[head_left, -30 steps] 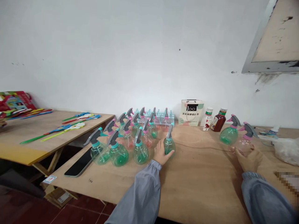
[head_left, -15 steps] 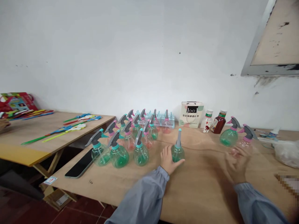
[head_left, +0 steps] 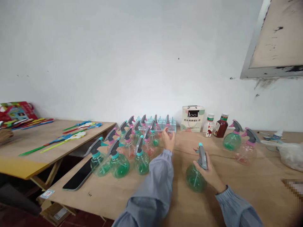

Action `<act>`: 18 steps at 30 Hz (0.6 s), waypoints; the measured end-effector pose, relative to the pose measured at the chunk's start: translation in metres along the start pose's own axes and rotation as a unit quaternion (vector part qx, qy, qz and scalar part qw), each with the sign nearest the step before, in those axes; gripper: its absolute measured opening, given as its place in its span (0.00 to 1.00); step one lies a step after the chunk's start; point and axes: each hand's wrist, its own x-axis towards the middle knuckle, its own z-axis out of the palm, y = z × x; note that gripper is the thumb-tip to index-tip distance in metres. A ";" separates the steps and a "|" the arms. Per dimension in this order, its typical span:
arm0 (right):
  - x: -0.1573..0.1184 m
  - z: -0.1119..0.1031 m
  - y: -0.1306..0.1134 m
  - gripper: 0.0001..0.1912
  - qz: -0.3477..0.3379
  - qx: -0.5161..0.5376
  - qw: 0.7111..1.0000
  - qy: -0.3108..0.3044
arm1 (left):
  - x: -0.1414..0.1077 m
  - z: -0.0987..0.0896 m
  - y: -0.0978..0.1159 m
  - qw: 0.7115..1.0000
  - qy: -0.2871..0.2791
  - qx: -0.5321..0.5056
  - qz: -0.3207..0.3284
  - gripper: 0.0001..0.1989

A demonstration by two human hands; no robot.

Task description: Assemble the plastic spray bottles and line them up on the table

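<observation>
My right hand (head_left: 209, 171) is wrapped round the neck of a green spray bottle (head_left: 196, 179), which leans a little and has a grey trigger head with a teal nozzle. Farther back, my left hand (head_left: 169, 140) has its fingers curved round the body of a pink spray bottle (head_left: 168, 120), at the right end of the back row. The hand hides most of that bottle's lower part. To the left, several green spray bottles (head_left: 119, 165) and pink spray bottles (head_left: 129, 148) stand upright in rows.
A second green bottle (head_left: 232, 141) and a pink one (head_left: 246, 153) stand at the right. Along the wall are a teal rack (head_left: 174, 126), a paper bag (head_left: 192, 121) and two capped bottles (head_left: 221, 127). A phone (head_left: 78, 176) lies left; another person's hand (head_left: 6, 135) shows at the far left.
My left hand has left the green bottle and reached back to the pink one. My right hand has moved left from the right-hand pink bottle and taken the green bottle, now nearer and tilted.
</observation>
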 end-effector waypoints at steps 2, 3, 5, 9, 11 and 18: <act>-0.004 -0.002 0.002 0.29 0.008 0.008 1.000 -0.009 | 0.031 0.022 -0.008 0.997 0.007 0.050 -0.061 0.28; -0.006 -0.003 0.002 0.29 0.012 0.012 1.000 -0.020 | 0.042 0.030 -0.013 0.994 -0.005 0.077 -0.082 0.32; -0.010 -0.007 0.001 0.27 0.022 0.013 0.998 -0.050 | 0.058 0.042 -0.024 0.988 -0.027 0.111 -0.106 0.39; -0.012 -0.014 -0.007 0.22 0.032 0.007 0.996 -0.082 | 0.071 0.050 -0.041 0.984 -0.058 0.123 -0.111 0.42; -0.010 -0.016 -0.010 0.21 0.032 0.007 0.996 -0.077 | 0.072 0.048 -0.047 0.983 -0.077 0.131 -0.106 0.40; -0.006 -0.015 -0.003 0.17 0.054 0.040 0.996 -0.065 | 0.043 0.030 -0.042 0.969 -0.125 0.193 -0.092 0.28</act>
